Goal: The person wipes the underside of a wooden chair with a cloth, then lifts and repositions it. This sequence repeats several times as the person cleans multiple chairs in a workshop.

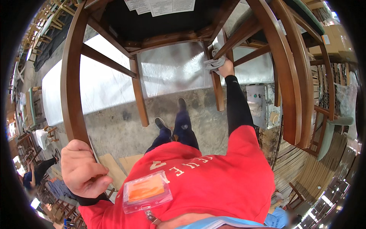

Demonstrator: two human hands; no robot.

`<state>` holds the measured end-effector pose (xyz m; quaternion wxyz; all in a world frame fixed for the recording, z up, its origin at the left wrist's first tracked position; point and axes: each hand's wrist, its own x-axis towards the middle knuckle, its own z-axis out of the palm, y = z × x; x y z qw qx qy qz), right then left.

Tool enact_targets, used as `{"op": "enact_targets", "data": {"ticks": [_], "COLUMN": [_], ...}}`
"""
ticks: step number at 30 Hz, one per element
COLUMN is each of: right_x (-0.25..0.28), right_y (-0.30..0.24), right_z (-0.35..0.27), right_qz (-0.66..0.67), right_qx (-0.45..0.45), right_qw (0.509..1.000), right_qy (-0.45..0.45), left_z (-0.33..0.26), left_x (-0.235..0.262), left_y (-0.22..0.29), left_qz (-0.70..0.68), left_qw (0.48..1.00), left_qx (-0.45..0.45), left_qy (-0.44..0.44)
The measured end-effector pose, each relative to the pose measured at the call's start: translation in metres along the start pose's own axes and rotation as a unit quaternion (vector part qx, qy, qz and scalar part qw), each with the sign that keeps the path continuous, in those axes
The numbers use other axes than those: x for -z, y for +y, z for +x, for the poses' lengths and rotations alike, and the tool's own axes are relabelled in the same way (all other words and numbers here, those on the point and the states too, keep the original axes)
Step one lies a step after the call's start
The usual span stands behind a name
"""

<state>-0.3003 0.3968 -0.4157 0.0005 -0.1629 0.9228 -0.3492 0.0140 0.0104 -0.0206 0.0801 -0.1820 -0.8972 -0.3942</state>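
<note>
A brown wooden chair (pixel 71 76) stands tipped before me, the black underside (pixel 164 26) of its seat showing with white paper labels on it. My left hand (pixel 84 168) is closed at the near end of the chair's left leg, which runs in behind the curled fingers; the grip itself is partly hidden. Stretched far forward, my right hand (pixel 226 68) clasps a grey-white cloth (pixel 214 64). The cloth presses against the chair's right side, where a rail meets a slimmer leg (pixel 217 89).
Further brown chairs (pixel 320 76) crowd close on the right, near cardboard boxes (pixel 337 42). Shiny plastic sheeting (pixel 167 72) covers a low surface ahead. A grey metal box with buttons (pixel 257 103) stands beside my right arm. Someone in dark clothes (pixel 36 171) is at the far left.
</note>
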Motion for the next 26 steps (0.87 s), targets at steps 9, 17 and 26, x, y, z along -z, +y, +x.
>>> {"op": "enact_targets", "data": {"ticks": [9,17,26], "right_x": [0.085,0.002,-0.123], "right_y": [-0.117,-0.075,-0.156], "right_z": [0.050,0.039,-0.036], "right_qz": [0.296,0.153,0.366], "right_qx": [0.128,0.029,-0.137], "right_qw": [0.915,0.940,0.900], "right_qy": [0.243,0.302,0.193], "left_z": [-0.001,0.001,-0.003], "left_x": [-0.002,-0.002,-0.003], "left_y": [0.007,0.000,0.003], "left_qz": [0.040,0.022,0.011], "left_qw": [0.999,1.000,0.999], "left_qx": [0.027,0.004,0.034], "left_qy": [-0.023,-0.008,0.030]}}
